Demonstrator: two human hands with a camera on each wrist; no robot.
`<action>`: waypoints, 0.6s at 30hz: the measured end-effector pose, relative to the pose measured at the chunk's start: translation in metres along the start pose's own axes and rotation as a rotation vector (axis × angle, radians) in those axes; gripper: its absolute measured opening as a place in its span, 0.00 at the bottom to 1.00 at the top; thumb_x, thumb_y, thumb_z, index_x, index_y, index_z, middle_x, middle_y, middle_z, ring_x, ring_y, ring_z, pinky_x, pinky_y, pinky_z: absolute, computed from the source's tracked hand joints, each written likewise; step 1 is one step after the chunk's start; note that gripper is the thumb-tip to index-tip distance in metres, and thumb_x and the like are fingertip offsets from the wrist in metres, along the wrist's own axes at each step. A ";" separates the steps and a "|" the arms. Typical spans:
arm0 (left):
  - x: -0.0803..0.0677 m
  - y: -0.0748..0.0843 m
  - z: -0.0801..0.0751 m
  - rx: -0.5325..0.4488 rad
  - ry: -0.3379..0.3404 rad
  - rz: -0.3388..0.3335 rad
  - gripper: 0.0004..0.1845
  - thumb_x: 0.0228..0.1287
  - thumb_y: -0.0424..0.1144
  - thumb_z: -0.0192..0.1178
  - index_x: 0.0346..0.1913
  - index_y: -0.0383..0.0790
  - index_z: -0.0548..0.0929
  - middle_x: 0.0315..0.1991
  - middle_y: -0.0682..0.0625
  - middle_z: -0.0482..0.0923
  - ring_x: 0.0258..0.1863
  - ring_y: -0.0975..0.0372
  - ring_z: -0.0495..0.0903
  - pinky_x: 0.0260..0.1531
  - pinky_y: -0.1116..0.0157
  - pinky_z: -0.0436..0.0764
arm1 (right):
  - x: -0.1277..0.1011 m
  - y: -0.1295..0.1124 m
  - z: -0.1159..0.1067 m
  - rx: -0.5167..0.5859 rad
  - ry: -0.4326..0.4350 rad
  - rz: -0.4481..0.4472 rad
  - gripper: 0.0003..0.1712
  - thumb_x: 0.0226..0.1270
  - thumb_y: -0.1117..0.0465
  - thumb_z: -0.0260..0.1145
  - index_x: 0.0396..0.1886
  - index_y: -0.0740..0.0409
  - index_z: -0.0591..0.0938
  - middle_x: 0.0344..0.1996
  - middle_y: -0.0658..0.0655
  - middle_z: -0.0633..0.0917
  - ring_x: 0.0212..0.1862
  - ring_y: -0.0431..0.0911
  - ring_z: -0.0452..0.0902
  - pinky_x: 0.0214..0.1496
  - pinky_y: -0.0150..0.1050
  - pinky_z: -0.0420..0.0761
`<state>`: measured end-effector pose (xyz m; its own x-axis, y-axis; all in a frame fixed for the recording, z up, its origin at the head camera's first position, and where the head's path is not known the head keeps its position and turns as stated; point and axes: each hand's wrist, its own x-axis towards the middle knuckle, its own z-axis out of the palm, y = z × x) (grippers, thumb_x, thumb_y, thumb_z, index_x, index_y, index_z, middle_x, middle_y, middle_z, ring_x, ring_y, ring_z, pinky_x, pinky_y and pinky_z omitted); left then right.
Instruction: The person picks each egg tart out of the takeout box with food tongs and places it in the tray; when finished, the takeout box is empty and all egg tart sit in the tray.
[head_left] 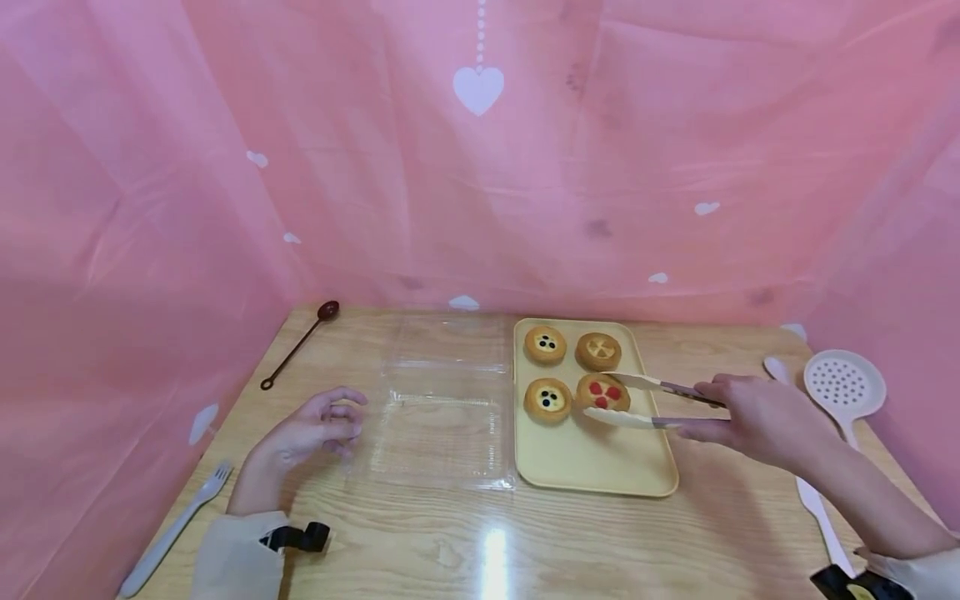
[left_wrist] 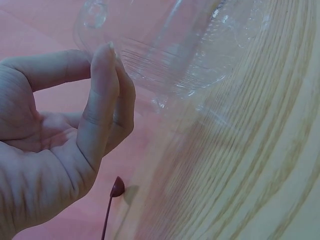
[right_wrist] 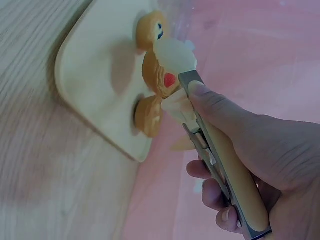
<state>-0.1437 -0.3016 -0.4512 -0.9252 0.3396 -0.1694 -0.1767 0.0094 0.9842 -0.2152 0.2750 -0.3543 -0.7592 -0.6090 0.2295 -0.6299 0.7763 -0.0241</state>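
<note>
My right hand point(head_left: 765, 421) holds a pair of tongs point(right_wrist: 225, 165) with pale scalloped tips. Those tips lie on both sides of a tart with red berries point(head_left: 603, 393); whether it is off the tray is hard to tell. Around it on the yellow tray point(head_left: 600, 471) are two tarts with dark berries, a rear one point(head_left: 545, 344) and a front one point(head_left: 547, 400), and a tart with a wedge pattern point(head_left: 598, 352). Beside the left edge of an opened clear plastic box point(head_left: 442, 483), my left hand point(head_left: 315, 429) has loosely bent fingers. Whether they touch the box is unclear.
A dark brown long-handled spoon point(head_left: 303, 342) lies at the back left, a grey fork point(head_left: 176, 533) at the front left. To the right are a white slotted skimmer point(head_left: 843, 385) and a pale utensil point(head_left: 821, 525), partly behind my right arm. Pink cloth point(head_left: 465, 208) encloses the table.
</note>
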 end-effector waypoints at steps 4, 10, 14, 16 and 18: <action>0.000 -0.001 0.000 0.001 -0.004 0.005 0.18 0.68 0.23 0.56 0.59 0.29 0.68 0.33 0.49 0.75 0.29 0.59 0.80 0.32 0.60 0.85 | -0.003 0.007 0.008 0.028 -0.042 0.020 0.20 0.47 0.40 0.79 0.28 0.48 0.84 0.18 0.39 0.74 0.20 0.34 0.65 0.19 0.36 0.67; 0.001 -0.001 0.000 0.002 0.012 -0.014 0.20 0.68 0.24 0.57 0.60 0.28 0.67 0.34 0.50 0.75 0.28 0.58 0.80 0.32 0.60 0.85 | -0.006 0.008 0.018 0.028 -0.086 0.087 0.27 0.44 0.36 0.79 0.30 0.53 0.85 0.17 0.42 0.75 0.19 0.38 0.67 0.19 0.38 0.68; 0.002 -0.001 0.000 0.001 -0.005 -0.003 0.21 0.68 0.24 0.56 0.61 0.25 0.64 0.33 0.50 0.74 0.28 0.58 0.80 0.32 0.61 0.85 | -0.006 0.006 0.016 0.031 -0.159 0.148 0.40 0.38 0.26 0.76 0.34 0.57 0.85 0.19 0.45 0.77 0.21 0.41 0.69 0.20 0.42 0.70; 0.002 -0.001 0.000 0.005 -0.006 -0.002 0.20 0.69 0.24 0.56 0.60 0.25 0.65 0.33 0.50 0.75 0.28 0.58 0.80 0.32 0.60 0.85 | -0.007 0.006 0.013 0.062 -0.195 0.169 0.44 0.36 0.25 0.75 0.37 0.59 0.85 0.21 0.45 0.78 0.23 0.41 0.70 0.22 0.42 0.71; 0.002 -0.001 -0.001 0.011 -0.002 -0.003 0.19 0.69 0.24 0.56 0.60 0.26 0.66 0.33 0.49 0.75 0.28 0.58 0.80 0.32 0.60 0.85 | -0.009 0.008 0.010 0.091 -0.217 0.199 0.47 0.38 0.25 0.75 0.42 0.62 0.85 0.23 0.45 0.79 0.25 0.41 0.70 0.23 0.41 0.72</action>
<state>-0.1450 -0.3016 -0.4529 -0.9241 0.3410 -0.1722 -0.1756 0.0211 0.9842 -0.2145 0.2850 -0.3662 -0.8803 -0.4743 -0.0015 -0.4697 0.8722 -0.1368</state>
